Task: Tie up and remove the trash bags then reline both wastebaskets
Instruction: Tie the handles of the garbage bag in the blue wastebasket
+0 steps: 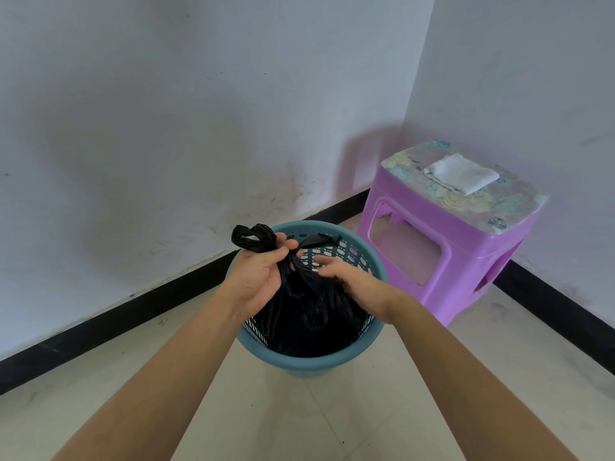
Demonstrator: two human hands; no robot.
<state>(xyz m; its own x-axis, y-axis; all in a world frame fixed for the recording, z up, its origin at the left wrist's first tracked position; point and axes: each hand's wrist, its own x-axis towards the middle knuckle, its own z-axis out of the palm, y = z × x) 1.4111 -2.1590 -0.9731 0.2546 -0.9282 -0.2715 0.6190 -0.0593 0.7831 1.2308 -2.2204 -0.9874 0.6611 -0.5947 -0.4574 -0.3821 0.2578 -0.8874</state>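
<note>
A teal perforated wastebasket (pixel 312 366) stands on the floor near the wall corner. A black trash bag (pixel 309 314) fills it, its top gathered into twisted ends above the rim. My left hand (pixel 263 271) is closed around one twisted end, which loops out above my fingers. The other end (pixel 321 241) sticks out loose to the right. My right hand (pixel 349 282) rests against the bag's neck with fingers spread, gripping nothing that I can see.
A purple plastic stool (pixel 446 247) stands right of the basket in the corner, with a folded white cloth (pixel 464 173) on its patterned top. White walls with a black baseboard (pixel 133 314) run behind. Pale floor tiles (pixel 332 420) lie in front.
</note>
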